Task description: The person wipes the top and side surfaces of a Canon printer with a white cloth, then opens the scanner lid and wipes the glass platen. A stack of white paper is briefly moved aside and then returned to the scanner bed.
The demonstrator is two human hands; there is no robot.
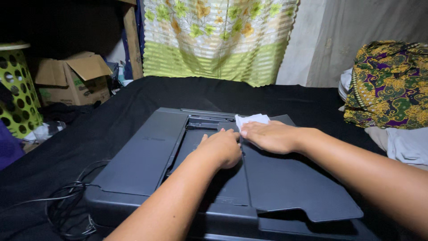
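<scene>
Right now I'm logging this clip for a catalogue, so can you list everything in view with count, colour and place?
printer: one, dark grey, centre, on the black cloth, its top panels folded open
white cloth: one, white, on the printer's top, under the right hand's fingertips
black cloth: one, black, covering the surface under the printer
cable: one, black, coiled at lower left beside the printer
cardboard box: one, brown, open flaps, back left
basket: one, lime green with round holes, far left
curtain: one, green and white floral, back centre
patterned fabric: one pile, green, yellow and purple, right edge
pale fabric: white-grey, below the patterned pile
left hand: one, curled, resting on the printer's middle
right hand: one, flat, pressing the white cloth
</scene>
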